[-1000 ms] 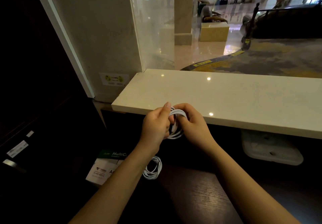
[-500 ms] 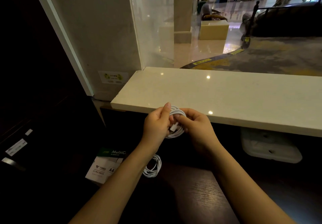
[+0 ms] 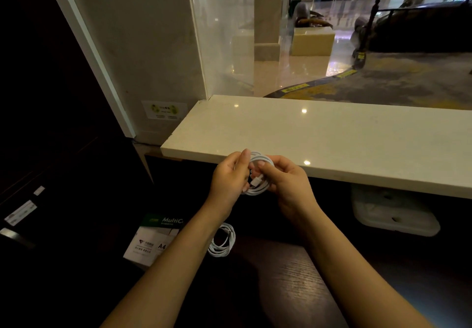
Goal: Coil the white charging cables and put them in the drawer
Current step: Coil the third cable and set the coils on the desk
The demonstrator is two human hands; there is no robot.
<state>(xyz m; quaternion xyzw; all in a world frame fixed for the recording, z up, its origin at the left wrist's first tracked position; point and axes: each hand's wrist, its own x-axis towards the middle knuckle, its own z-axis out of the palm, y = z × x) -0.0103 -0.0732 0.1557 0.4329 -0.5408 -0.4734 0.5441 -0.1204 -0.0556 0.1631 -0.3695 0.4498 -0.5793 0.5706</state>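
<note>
A glass pane (image 3: 229, 34) and a long pale stone ledge (image 3: 332, 136) fill the upper half of the view. Below the ledge lies a dark wooden worktop (image 3: 293, 276), most of it in shadow. No drawer can be made out in that darkness.

One white moulded tray-like piece (image 3: 393, 215) sits under the ledge on the right. One wrapped ream of A4 paper (image 3: 153, 241) lies on the left, partly behind the left forearm.

Two hands meet just in front of the ledge's near edge, raised above the worktop. The left hand (image 3: 229, 177) has its fingers curled round the left side of a coiled cable (image 3: 261, 158). The right hand (image 3: 288, 182) pinches the same coil from the right, with its fingertips at the small white plug (image 3: 256, 181) in the middle of the loops.

There are two white cables in all. The second cable (image 3: 231, 238) lies on the worktop as a loose ring, just beside the ream and near the left forearm, with neither hand touching it.

Judging by its look, the cable is light, limp and a little springy, with a smooth sheath that may slip. Its loops will likely spread if the hold eases. The surest hold is across the whole bundle, pinching all the strands together. The plug end is the stiff part, best tucked or wrapped in to lock the coil. It is a poor place to carry from, since the rest would dangle and unwind.
</note>
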